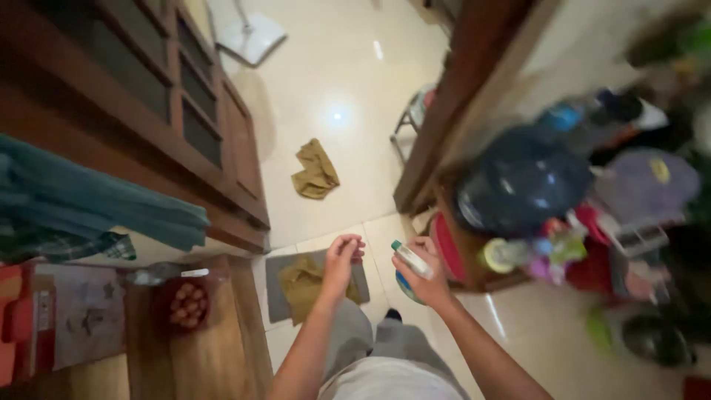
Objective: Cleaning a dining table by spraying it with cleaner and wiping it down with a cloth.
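While standing over pale glossy floor tiles: right hand wrapped around a small clear plastic bottle with a green cap, long axis slanted, cap pointing up-left toward the left hand. Left fingertips pinched together, contents too small to tell. Below, olive cloth on a grey mat. Another crumpled olive cloth farther off. Bowl of brown eggs on a wooden table's far edge. Blurred, cluttered wooden shelf just right.

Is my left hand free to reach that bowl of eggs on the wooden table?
Probably yes: the left hand looks empty, and nothing stands between it and the bowl of eggs on the wooden table.
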